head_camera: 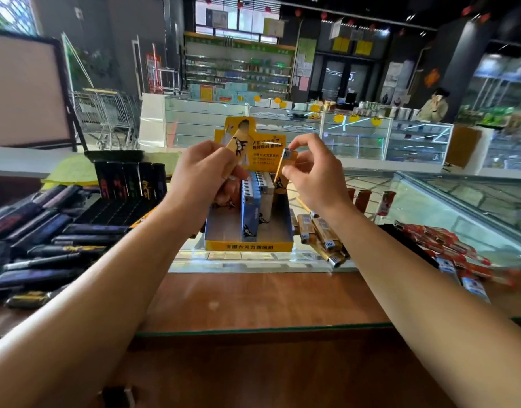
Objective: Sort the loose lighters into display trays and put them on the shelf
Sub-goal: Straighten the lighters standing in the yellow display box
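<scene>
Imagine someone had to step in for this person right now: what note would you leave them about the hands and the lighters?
Left hand: fingers grip a bunch of yellow lighters, held above the yellow display tray.
Right hand: pinches a single yellow lighter, over the tray's back right.
Done: some blue and white lighters stand in the tray; the front and left of it look unfilled.
Left: set in the held lighters, then sort the loose yellow ones right of the tray, the red ones far right and the dark ones on the left. No tray shelved yet, as far as shown.
</scene>
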Demonstrator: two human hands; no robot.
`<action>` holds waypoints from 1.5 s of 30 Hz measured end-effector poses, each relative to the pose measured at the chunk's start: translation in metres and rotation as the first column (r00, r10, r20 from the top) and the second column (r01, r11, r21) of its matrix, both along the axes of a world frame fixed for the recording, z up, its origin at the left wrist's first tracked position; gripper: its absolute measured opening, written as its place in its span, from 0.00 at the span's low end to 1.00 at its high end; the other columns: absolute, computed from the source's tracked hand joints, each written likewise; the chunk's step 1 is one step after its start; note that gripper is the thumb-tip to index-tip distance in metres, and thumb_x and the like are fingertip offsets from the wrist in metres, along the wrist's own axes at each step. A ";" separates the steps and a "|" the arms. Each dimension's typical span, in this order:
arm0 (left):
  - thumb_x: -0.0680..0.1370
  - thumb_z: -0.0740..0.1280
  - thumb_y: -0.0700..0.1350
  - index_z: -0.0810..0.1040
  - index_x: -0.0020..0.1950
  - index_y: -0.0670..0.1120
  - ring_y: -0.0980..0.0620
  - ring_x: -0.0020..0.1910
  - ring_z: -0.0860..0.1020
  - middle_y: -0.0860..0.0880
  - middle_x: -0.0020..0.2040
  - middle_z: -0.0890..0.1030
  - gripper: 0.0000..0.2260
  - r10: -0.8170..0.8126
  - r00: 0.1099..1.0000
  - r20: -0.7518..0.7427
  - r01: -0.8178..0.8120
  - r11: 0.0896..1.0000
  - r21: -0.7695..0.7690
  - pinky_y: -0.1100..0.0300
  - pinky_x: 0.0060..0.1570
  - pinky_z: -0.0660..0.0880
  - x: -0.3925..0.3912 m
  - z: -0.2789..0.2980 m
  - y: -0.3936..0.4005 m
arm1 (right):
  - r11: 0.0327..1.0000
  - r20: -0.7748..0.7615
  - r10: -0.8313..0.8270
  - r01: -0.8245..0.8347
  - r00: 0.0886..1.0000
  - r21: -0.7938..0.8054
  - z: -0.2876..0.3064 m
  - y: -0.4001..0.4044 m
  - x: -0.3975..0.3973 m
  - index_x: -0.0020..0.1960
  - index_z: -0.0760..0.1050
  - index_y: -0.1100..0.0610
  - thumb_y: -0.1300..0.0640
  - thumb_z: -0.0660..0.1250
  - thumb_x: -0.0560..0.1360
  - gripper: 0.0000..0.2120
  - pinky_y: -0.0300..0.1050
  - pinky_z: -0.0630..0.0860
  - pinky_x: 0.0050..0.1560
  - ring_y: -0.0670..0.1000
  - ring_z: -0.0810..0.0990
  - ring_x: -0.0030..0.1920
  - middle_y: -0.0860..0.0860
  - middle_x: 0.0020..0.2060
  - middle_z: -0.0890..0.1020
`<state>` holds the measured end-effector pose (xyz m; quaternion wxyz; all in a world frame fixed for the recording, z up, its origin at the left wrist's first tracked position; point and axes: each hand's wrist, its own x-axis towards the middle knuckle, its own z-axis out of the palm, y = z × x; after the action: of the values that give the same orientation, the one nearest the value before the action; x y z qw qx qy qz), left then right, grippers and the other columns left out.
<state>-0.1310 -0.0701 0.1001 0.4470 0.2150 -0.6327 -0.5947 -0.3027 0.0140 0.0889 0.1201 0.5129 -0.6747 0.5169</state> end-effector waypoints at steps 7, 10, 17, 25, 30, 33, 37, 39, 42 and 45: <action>0.78 0.62 0.37 0.75 0.43 0.43 0.49 0.27 0.71 0.45 0.33 0.82 0.05 -0.001 1.000 0.028 0.002 0.999 -0.035 0.62 0.25 0.66 -0.002 -0.007 -0.005 | 0.992 -0.109 -0.046 0.058 0.993 0.110 -0.018 -0.015 -0.011 0.55 0.72 0.54 0.61 0.72 0.74 0.13 0.33 0.72 0.43 0.47 0.79 0.46 0.48 0.45 0.81; 0.78 0.62 0.37 0.75 0.44 0.43 0.49 0.28 0.71 0.45 0.33 0.83 0.05 0.008 0.999 0.031 -0.006 0.999 -0.052 0.61 0.25 0.67 -0.002 -0.007 -0.006 | 0.984 -0.278 -0.083 0.123 0.957 0.130 -0.025 -0.024 -0.014 0.53 0.74 0.55 0.61 0.71 0.74 0.10 0.45 0.74 0.48 0.51 0.77 0.49 0.47 0.46 0.79; 0.81 0.65 0.44 0.77 0.48 0.45 0.52 0.27 0.72 0.48 0.34 0.83 0.04 0.025 0.997 0.069 -0.013 0.985 -0.170 0.61 0.25 0.69 -0.001 -0.012 -0.004 | 0.952 -0.361 -0.182 0.256 0.914 0.167 -0.031 -0.025 -0.017 0.56 0.80 0.53 0.58 0.70 0.74 0.11 0.47 0.69 0.51 0.57 0.73 0.57 0.52 0.54 0.80; 0.77 0.69 0.45 0.82 0.50 0.52 0.51 0.30 0.78 0.49 0.36 0.84 0.04 0.165 0.983 0.083 -0.116 0.904 -0.411 0.56 0.32 0.76 -0.001 -0.022 -0.011 | 0.985 -0.273 -0.092 0.129 0.957 0.119 -0.021 -0.010 -0.010 0.65 0.77 0.53 0.60 0.72 0.72 0.21 0.46 0.70 0.63 0.54 0.74 0.60 0.51 0.58 0.80; 0.75 0.72 0.45 0.83 0.49 0.53 0.59 0.31 0.78 0.54 0.35 0.83 0.04 0.276 0.959 0.069 -0.193 0.810 -0.553 0.66 0.32 0.74 -0.001 -0.025 -0.008 | 0.995 -0.257 0.085 -0.095 0.963 -0.028 -0.013 0.002 0.012 0.68 0.74 0.47 0.56 0.71 0.72 0.25 0.55 0.74 0.60 0.47 0.75 0.56 0.44 0.56 0.80; 0.75 0.73 0.45 0.83 0.49 0.52 0.58 0.32 0.78 0.54 0.36 0.82 0.04 0.264 0.963 0.061 -0.174 0.776 -0.607 0.65 0.33 0.74 -0.002 -0.026 -0.006 | 0.987 -0.311 0.120 -0.148 0.943 -0.067 -0.013 0.001 0.019 0.66 0.76 0.50 0.57 0.70 0.75 0.20 0.52 0.75 0.59 0.47 0.76 0.56 0.45 0.57 0.82; 0.73 0.76 0.46 0.83 0.47 0.53 0.59 0.34 0.77 0.55 0.37 0.82 0.05 0.241 0.970 0.017 -0.176 0.753 -0.634 0.64 0.35 0.75 -0.001 -0.027 -0.007 | 0.979 -0.330 0.100 -0.151 0.939 -0.134 -0.015 -0.001 0.019 0.56 0.82 0.53 0.57 0.71 0.75 0.10 0.52 0.78 0.50 0.50 0.80 0.49 0.48 0.49 0.84; 0.72 0.76 0.45 0.83 0.47 0.52 0.55 0.34 0.78 0.54 0.37 0.82 0.06 0.225 0.974 -0.003 -0.180 0.771 -0.610 0.55 0.36 0.78 -0.002 -0.027 -0.007 | 0.982 -0.287 0.102 -0.143 0.953 -0.125 -0.015 0.001 0.019 0.55 0.82 0.52 0.56 0.72 0.75 0.09 0.51 0.78 0.48 0.50 0.80 0.47 0.47 0.47 0.84; 0.72 0.75 0.45 0.82 0.46 0.55 0.53 0.37 0.80 0.54 0.40 0.84 0.06 0.221 0.974 -0.040 -0.200 0.774 -0.600 0.47 0.42 0.80 -0.002 -0.026 -0.008 | 0.984 -0.227 0.118 -0.144 0.967 -0.104 -0.014 0.003 0.019 0.53 0.82 0.51 0.55 0.72 0.74 0.08 0.45 0.78 0.48 0.48 0.80 0.46 0.46 0.44 0.83; 0.74 0.74 0.44 0.82 0.46 0.57 0.55 0.44 0.83 0.54 0.43 0.85 0.08 0.186 0.980 -0.068 -0.191 0.801 -0.568 0.49 0.46 0.80 -0.003 -0.026 -0.006 | 0.988 -0.256 0.121 -0.143 0.959 -0.066 -0.013 0.005 0.020 0.52 0.82 0.51 0.52 0.72 0.73 0.09 0.41 0.76 0.45 0.45 0.78 0.44 0.42 0.42 0.80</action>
<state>-0.1337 -0.0765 0.0740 0.5505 0.1302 -0.7552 -0.3312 -0.2827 0.0189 0.0763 0.1913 0.6127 -0.5959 0.4826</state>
